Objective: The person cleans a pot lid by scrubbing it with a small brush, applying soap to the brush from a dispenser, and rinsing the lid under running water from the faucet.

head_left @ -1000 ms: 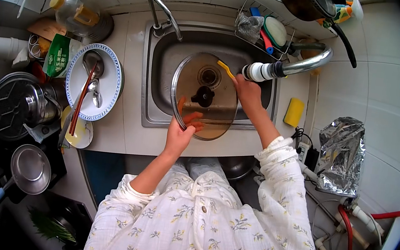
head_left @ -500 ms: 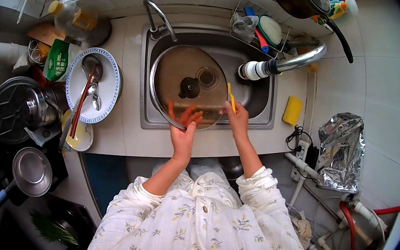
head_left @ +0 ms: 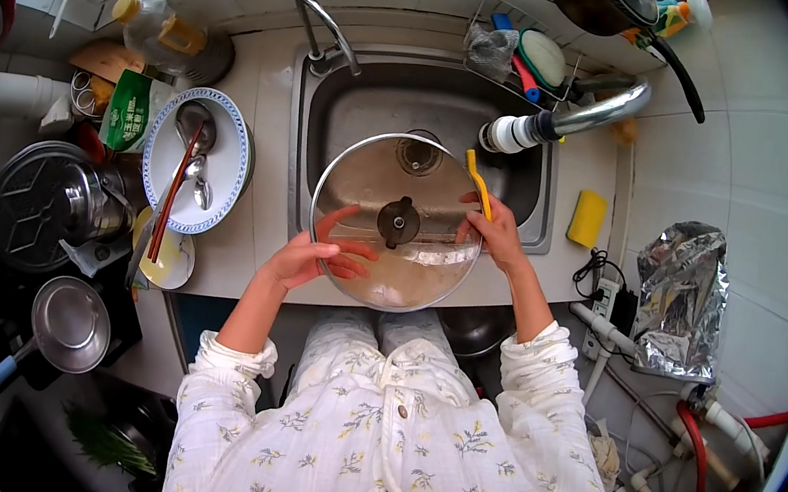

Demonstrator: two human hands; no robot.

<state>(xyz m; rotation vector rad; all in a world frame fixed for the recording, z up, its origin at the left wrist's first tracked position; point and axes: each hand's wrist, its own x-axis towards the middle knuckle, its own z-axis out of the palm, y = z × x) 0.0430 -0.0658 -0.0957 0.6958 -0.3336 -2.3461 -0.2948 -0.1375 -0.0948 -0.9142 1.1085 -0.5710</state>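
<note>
A round glass pot lid [head_left: 363, 177] with a metal rim and a dark knob is tilted over the front of the sink, partly past the counter edge. My left hand [head_left: 298, 258] is at its left rim, thumb outside and spread fingers showing through the glass. My right hand [head_left: 497, 235] closes on the right rim. A slim yellow tool [head_left: 478, 182] sticks up from my right fingers; its kind I cannot make out. Behind the lid is the steel sink [head_left: 375, 84], its drain visible through the glass.
A curved tap [head_left: 327, 33] stands at the sink's back left; a thick chrome pipe [head_left: 601, 109] reaches in from the right. A yellow sponge [head_left: 588, 219] lies on the right counter. Leftward is a blue-rimmed bowl [head_left: 161, 166] with spoons and chopsticks. A wire rack [head_left: 569, 62] holds scrubbers.
The lid has come toward my body and right, out of the sink's middle, and its knob has turned. My left hand has shifted left along the rim; my right hand has moved slightly right.
</note>
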